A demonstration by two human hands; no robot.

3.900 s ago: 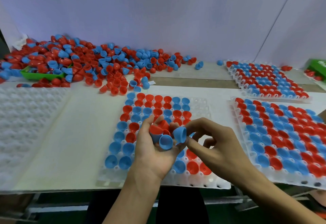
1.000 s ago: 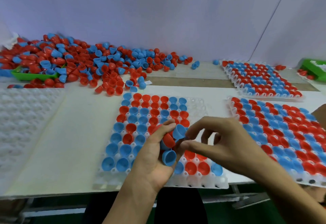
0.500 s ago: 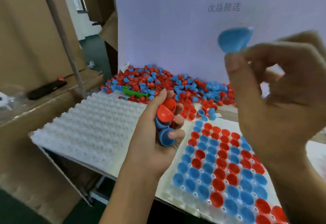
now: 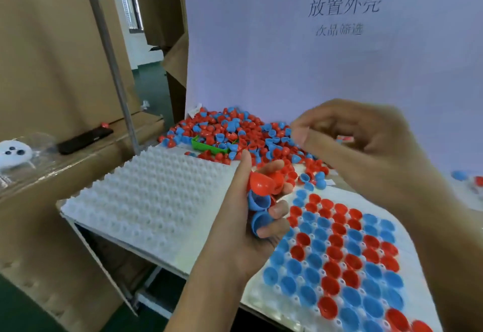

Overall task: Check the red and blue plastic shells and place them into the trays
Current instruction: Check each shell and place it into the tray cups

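Observation:
My left hand [image 4: 235, 240] grips a cluster of shells: a red shell [image 4: 262, 184] on top and blue shells [image 4: 261, 220] below, held above the left edge of the clear tray [image 4: 261, 303]. Most of that tray's pockets hold red and blue shells, open side up. My right hand [image 4: 366, 153] hovers higher and to the right, blurred, its fingers curled and thumb near the forefinger. No shell shows in it. A big loose pile of red and blue shells [image 4: 235, 133] lies at the back of the table.
A white tray [image 4: 156, 201] with no shells in it lies left of my left hand. A small green bin [image 4: 206, 146] sits in the pile. Cardboard boxes [image 4: 52, 57], a metal pole [image 4: 115, 70] and a black flat object [image 4: 85, 136] stand left. A white backboard [image 4: 339, 70] rises behind.
My right hand lifted a blue shell up in front of the camera, then dropped lower; the blue shell is no longer seen in it. The view swung left. My left hand kept its cluster.

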